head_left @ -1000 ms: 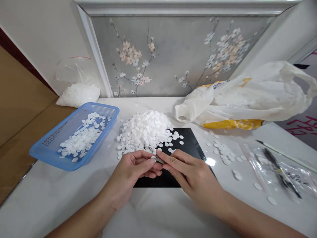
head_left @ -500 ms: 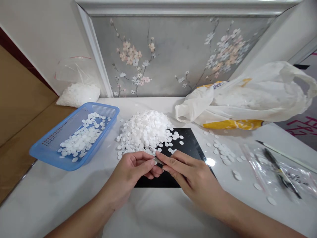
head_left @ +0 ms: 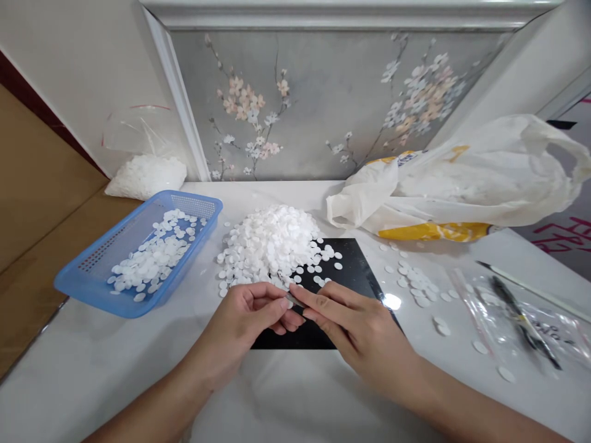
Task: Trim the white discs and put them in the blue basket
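My left hand [head_left: 253,317] is closed, pinching a small white disc [head_left: 290,304] between thumb and fingers. Opposite it, my right hand [head_left: 362,323] grips a thin grey metal blade-like piece [head_left: 298,300], mostly covered by the fingers, with its end against or very close to the disc. The exact kind of tool cannot be made out. Both hands meet above a black mat [head_left: 295,338]. Just beyond them rises a big heap of white discs [head_left: 277,240], partly on the mat, with loose discs scattered at its edges.
To the left stands a blue basket [head_left: 101,295] with white discs inside; behind it is a clear bag of white pieces [head_left: 148,175]. A white plastic bag [head_left: 462,191] lies at back right. Nearer right are loose discs [head_left: 418,283], a black pen-like tool [head_left: 521,320] and zip bags [head_left: 549,326].
Both hands stay in nearly the same place. The white disc in my left fingers shows slightly more beside the metal piece; nothing else has visibly moved.
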Demonstrator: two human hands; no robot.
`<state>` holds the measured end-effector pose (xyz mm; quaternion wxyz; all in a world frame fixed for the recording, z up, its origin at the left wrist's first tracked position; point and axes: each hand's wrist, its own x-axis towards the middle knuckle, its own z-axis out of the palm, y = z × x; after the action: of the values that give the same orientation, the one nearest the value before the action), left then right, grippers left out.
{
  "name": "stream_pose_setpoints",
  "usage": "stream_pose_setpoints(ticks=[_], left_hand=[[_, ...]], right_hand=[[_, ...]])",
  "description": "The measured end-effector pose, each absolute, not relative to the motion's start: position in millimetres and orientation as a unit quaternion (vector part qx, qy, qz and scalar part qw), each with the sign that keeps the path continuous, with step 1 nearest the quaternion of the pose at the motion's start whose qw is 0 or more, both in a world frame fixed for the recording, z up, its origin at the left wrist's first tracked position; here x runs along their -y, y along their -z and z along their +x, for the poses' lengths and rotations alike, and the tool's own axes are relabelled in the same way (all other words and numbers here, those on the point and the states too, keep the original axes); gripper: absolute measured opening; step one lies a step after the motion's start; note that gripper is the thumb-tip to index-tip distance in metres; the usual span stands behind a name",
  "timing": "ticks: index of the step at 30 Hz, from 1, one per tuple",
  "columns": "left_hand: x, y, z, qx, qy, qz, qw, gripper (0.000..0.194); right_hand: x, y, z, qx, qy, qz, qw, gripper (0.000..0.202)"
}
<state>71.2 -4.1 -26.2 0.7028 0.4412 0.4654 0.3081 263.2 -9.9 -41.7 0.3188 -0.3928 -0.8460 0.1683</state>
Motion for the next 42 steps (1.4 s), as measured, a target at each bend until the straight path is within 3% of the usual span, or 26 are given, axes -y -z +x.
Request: stream_pose_setpoints(ticks=[13, 19, 22, 30, 34, 38, 42], left_hand=[[1.2, 25.9, 73.4, -0.483, -0.307, 0.415, 0.707, 0.022], [-2.9, 31.5, 67.3, -0.480, -0.325, 0.389, 0.716, 0.022], [-7.6, 34.4, 64.3, -0.482, -0.335, 0.382, 0.714, 0.022], [-16.6, 35.3, 59.0, -0.504, -0.384, 0.368, 0.680, 0.035], [-19.3, 35.6, 56.5, -0.528, -0.353, 0.382, 0.671, 0.026], [-18.9, 39.9, 56.8, -0.538, -0.301, 0.472, 0.630, 0.027], [-15.0, 45.4, 58.6, -0.559, -0.210, 0.642, 0.481, 0.018]], right_hand=[[9.9, 40.7, 264.6, 0.832, -0.173, -0.425, 0.312, 0.034], [-10.3, 37.3, 280.8, 0.776, -0.152, -0.558, 0.250, 0.039], [-26.4, 42.2, 293.6, 0.753, -0.163, -0.607, 0.195, 0.029], [-42.4, 62.1, 300.9, 0.743, -0.264, -0.574, 0.222, 0.014], [-42.5, 62.3, 298.2, 0.742, -0.282, -0.573, 0.204, 0.005], [-42.7, 65.0, 297.4, 0.770, -0.272, -0.552, 0.169, 0.003], [-44.9, 69.8, 297.5, 0.807, -0.213, -0.526, 0.164, 0.013]])
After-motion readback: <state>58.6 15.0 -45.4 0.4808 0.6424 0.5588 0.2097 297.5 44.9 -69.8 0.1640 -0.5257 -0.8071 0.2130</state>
